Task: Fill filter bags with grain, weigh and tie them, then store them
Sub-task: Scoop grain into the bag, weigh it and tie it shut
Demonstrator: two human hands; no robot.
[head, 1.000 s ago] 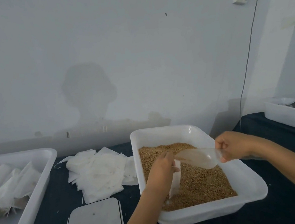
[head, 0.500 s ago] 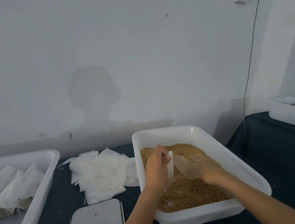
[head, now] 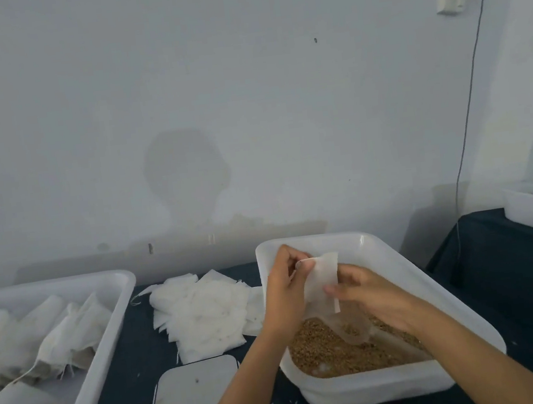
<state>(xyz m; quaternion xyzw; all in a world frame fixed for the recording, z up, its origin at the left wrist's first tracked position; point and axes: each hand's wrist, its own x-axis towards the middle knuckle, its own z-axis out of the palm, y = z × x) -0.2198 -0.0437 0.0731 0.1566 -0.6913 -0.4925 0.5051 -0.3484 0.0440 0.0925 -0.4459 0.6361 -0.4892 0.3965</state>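
Head view | filter bag (head: 321,280) hanging above grain tub (head: 381,257) | left hand (head: 285,294) pinching its mouth corner, right hand (head: 367,293) gripping its side | likely light, limp, tearable; taking it near the top hem.

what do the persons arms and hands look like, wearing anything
Both forearms are bare as far as the frame shows, with no sleeves in view. The left hand and right hand wear no gloves, and no rings, watch or bracelets show. Fingernails look short and unpainted.
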